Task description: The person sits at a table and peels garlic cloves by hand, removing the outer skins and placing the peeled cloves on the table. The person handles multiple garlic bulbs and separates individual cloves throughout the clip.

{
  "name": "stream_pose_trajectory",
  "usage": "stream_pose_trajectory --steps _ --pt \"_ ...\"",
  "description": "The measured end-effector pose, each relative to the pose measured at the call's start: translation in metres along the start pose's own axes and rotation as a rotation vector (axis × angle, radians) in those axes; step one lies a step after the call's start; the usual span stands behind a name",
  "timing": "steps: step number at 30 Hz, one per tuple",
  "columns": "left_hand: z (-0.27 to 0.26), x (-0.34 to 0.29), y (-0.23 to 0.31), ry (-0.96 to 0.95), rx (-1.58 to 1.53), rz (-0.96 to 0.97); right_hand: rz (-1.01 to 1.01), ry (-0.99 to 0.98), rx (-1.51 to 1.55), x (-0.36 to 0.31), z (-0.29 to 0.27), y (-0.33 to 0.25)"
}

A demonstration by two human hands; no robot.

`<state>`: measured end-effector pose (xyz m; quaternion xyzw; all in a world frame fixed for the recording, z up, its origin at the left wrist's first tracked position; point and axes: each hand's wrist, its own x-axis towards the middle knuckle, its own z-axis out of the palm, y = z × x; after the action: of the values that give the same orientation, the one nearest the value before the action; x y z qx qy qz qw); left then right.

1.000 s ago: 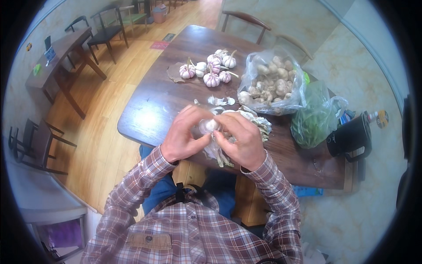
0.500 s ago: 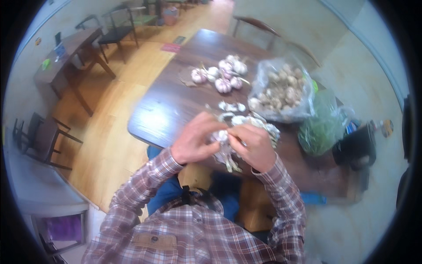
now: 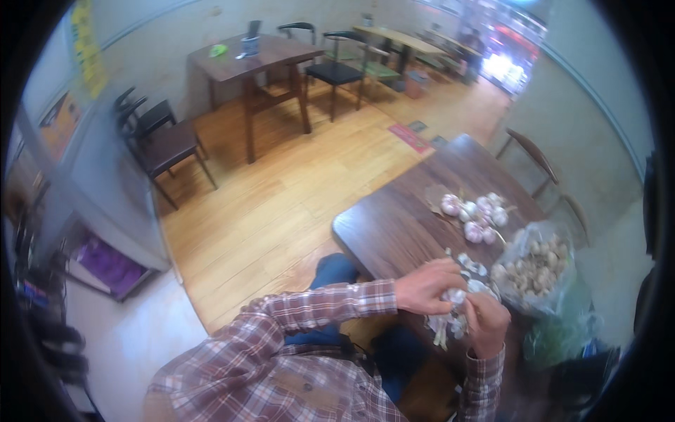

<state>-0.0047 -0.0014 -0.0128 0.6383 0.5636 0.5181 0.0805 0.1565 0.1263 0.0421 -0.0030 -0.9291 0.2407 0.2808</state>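
Over the near edge of the wooden table [image 3: 394, 232], my left hand [image 3: 424, 287] is closed around a whitish head of garlic [image 3: 455, 297]. Fingers of my right hand [image 3: 486, 320] pinch at the same garlic from the other side; their tips are partly hidden. Papery garlic skins [image 3: 439, 329] lie beneath both hands, and more white scraps [image 3: 472, 265] are scattered just beyond them. Farther back sits a cluster of purple-white garlic bulbs [image 3: 480, 231]. To its right, an open clear plastic bag [image 3: 534, 271] holds many small tan-white pieces that look like garlic.
A green plastic bag [image 3: 559, 339] stands beside the clear one, with a dark container [image 3: 583, 376] nearer me. A wooden chair [image 3: 531, 158] is at the table's far right side. Across the wooden floor are another table [image 3: 260, 60] and several chairs [image 3: 169, 144].
My view has swung to the left, so table and hands now appear lower and farther right. Both hands keep hold of the garlic.
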Motion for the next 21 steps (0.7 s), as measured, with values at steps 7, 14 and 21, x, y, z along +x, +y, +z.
stream_pose_trajectory --steps 7,14,21 --pt "0.012 -0.003 -0.006 0.057 0.011 0.006 -0.018 -0.005 -0.149 -0.009 0.011 0.014" --pt "0.02 -0.002 -0.021 0.035 -0.536 -0.123 0.31 -0.017 0.107 -0.016 0.007 0.031" --pt "0.001 -0.002 -0.014 0.077 -0.91 -0.313 0.367 -0.039 0.044 -0.009 0.009 0.043"
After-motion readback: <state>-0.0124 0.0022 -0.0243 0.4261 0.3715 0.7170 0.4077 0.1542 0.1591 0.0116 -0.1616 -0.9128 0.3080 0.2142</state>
